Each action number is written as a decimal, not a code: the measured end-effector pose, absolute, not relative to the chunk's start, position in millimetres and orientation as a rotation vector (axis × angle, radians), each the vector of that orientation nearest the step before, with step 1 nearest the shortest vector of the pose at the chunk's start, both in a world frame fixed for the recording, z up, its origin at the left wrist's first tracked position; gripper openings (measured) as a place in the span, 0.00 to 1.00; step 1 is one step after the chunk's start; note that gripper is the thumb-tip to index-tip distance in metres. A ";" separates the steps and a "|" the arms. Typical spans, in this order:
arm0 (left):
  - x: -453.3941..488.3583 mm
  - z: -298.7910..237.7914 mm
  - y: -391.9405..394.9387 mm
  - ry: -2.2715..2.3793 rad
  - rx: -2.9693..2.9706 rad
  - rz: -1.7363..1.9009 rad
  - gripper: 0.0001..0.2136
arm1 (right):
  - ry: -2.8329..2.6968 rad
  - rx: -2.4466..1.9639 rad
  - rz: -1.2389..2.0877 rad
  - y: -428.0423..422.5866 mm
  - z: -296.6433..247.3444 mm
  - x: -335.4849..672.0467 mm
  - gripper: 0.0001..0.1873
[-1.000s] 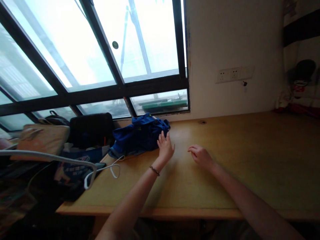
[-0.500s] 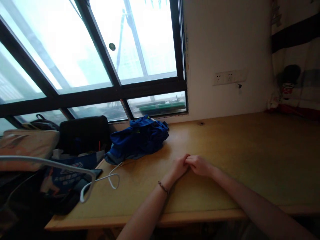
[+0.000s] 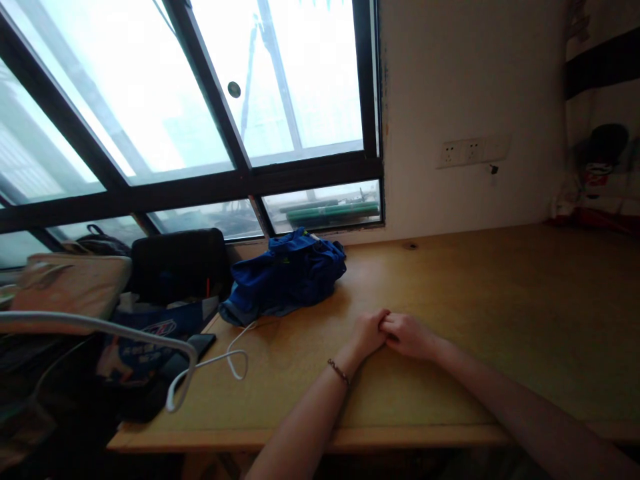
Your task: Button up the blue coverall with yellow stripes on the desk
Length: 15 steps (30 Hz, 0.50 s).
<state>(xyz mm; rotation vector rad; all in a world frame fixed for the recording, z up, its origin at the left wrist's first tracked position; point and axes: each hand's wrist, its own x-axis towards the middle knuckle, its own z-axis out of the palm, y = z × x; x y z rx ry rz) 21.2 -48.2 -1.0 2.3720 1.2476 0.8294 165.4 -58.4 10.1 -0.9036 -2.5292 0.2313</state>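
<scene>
My left hand (image 3: 369,333) and my right hand (image 3: 407,335) meet over the wooden table (image 3: 500,300), fingers curled and clasped against each other. No object shows in either one, though the inner fingers are partly hidden. A beaded bracelet (image 3: 339,371) circles my left wrist. Beyond my left hand, apart from it, lies a crumpled blue cloth garment (image 3: 295,273). A white cable (image 3: 235,353) runs from beside the garment over the table's left part.
Left of the table are a black chair back (image 3: 180,263), a pinkish case (image 3: 75,283) and a blue printed bag (image 3: 155,333). Behind stand a dark-framed window (image 3: 310,170) and a wall with sockets (image 3: 473,151). A curtain (image 3: 603,107) hangs at right.
The whole view has shifted slightly, so everything sits a little further right in the picture. My hands stay clasped together.
</scene>
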 end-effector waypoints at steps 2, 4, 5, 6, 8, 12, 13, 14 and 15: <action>21.7 -2.9 -46.9 1.255 2.380 0.837 0.13 | -2.528 -0.927 0.228 -57.6 10.0 165.8 0.10; 22.1 -4.9 -46.2 1.268 2.385 0.850 0.13 | -2.528 -0.935 0.225 -57.2 10.0 166.3 0.09; 22.2 -5.6 -46.1 1.273 2.387 0.852 0.13 | -2.528 -0.933 0.225 -57.2 9.9 166.5 0.09; 22.2 -6.0 -46.2 1.276 2.390 0.852 0.13 | -2.527 -0.929 0.227 -57.2 9.8 166.5 0.09; 21.6 -5.9 -46.8 1.270 2.395 0.846 0.12 | -2.526 -0.916 0.234 -57.5 9.9 166.4 0.09; 19.9 -3.1 -48.4 1.267 2.399 0.824 0.12 | -2.532 -0.911 0.244 -58.0 10.8 166.2 0.10; 19.7 -2.5 -48.7 1.272 2.399 0.819 0.12 | -2.536 -0.913 0.240 -58.0 10.9 166.3 0.10; 19.6 -2.1 -48.8 1.275 2.401 0.816 0.12 | -2.538 -0.915 0.232 -57.8 10.8 166.3 0.10; 19.6 -1.9 -48.8 1.275 2.403 0.816 0.13 | -2.540 -0.916 0.222 -57.5 10.6 166.5 0.09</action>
